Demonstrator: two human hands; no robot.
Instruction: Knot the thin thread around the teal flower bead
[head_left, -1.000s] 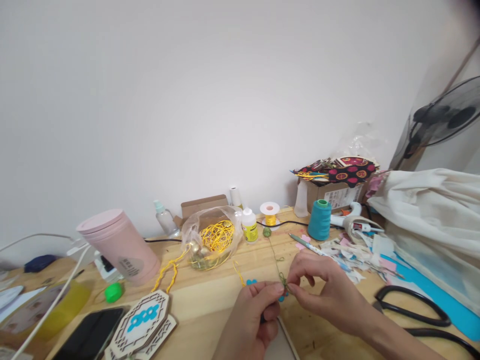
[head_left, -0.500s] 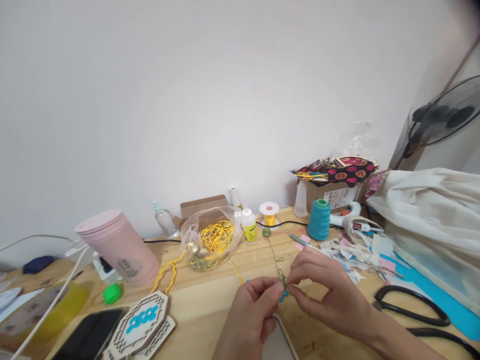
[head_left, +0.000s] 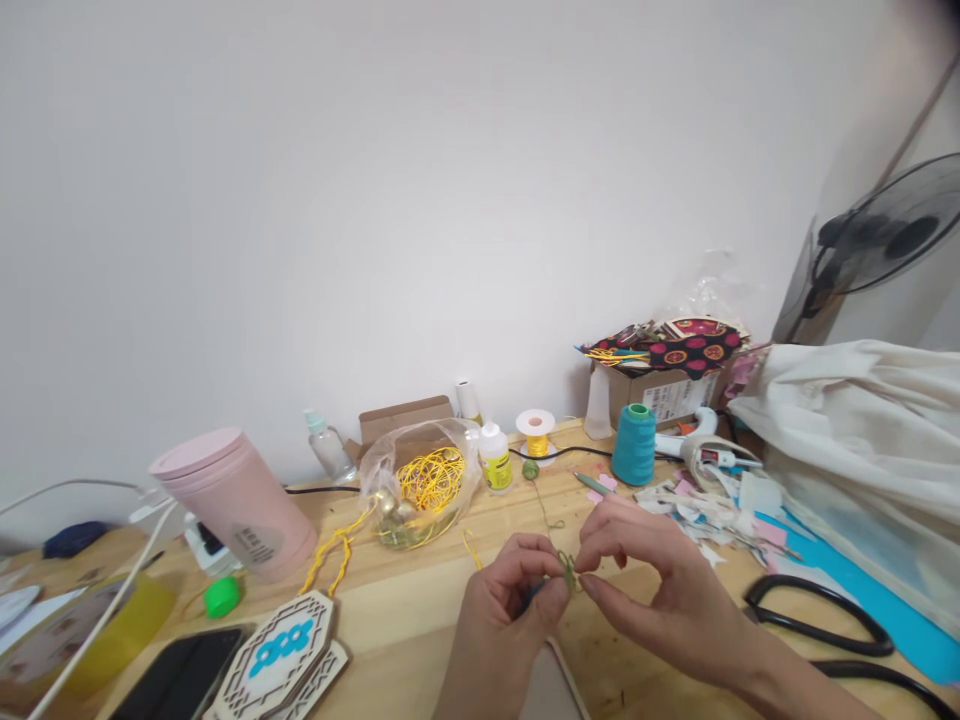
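My left hand (head_left: 502, 610) is closed, thumb and forefinger pinching a looped olive-green cord (head_left: 565, 568). Something dark blue shows dimly inside the curl of its fingers. My right hand (head_left: 656, 580) meets it from the right, its thumb and forefinger tips close together at the cord's loops. From there the strand runs up the table to a small green ball of cord (head_left: 530, 470). Beneath the hands lies a pale flat board with a raised rim (head_left: 568, 680), partly covered by my left hand. A yellow cord end (head_left: 471, 548) sticks out just beyond the left hand.
Black-handled scissors (head_left: 817, 610) and paper scraps (head_left: 705, 510) lie at right. A teal thread cone (head_left: 634, 447), glue bottle (head_left: 495, 458) and yellow spool (head_left: 537, 437) stand behind. At left are a pink tumbler (head_left: 240, 505), phone (head_left: 176, 675) and octagonal wooden ornaments (head_left: 281, 650).
My left fingers have curled differently around the cord, and the blue piece that showed beneath the fingertips is now mostly hidden. The cord's loops look more spread. The view has shifted slightly.
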